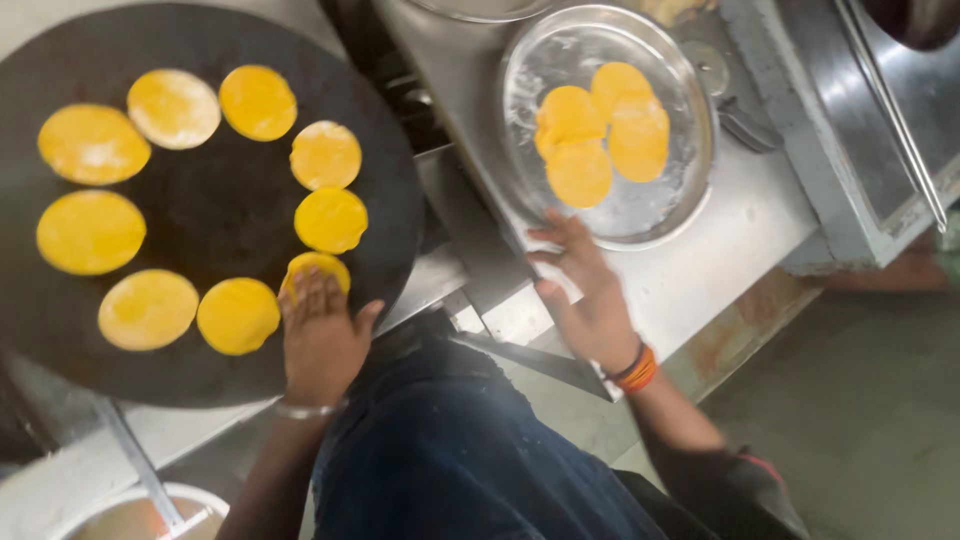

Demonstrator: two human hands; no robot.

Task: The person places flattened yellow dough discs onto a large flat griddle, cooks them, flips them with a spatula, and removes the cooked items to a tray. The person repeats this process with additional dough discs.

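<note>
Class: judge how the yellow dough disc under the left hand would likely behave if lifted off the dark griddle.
The yellow dough disc looks thin and flat, so probably floppy and light. Flour-like dusting on its neighbours suggests little sticking. The left hand covers part of it.

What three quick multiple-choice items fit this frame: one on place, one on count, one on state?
1. Where do the left hand's fingers rest?
A. on a yellow dough disc at the griddle's near edge
B. inside the steel plate
C. on the floor

2. How many yellow dough discs lie in the round steel plate?
A. one
B. four
C. nine

3. What is the right hand doing?
A. gripping a ladle
B. open, fingers by the plate's near rim
C. clenched in a fist

Answers: 1 A, fingertips cover the disc on the dark round griddle. 2 B, four overlapping discs show. 3 B, fingers are spread and hold nothing.
</note>
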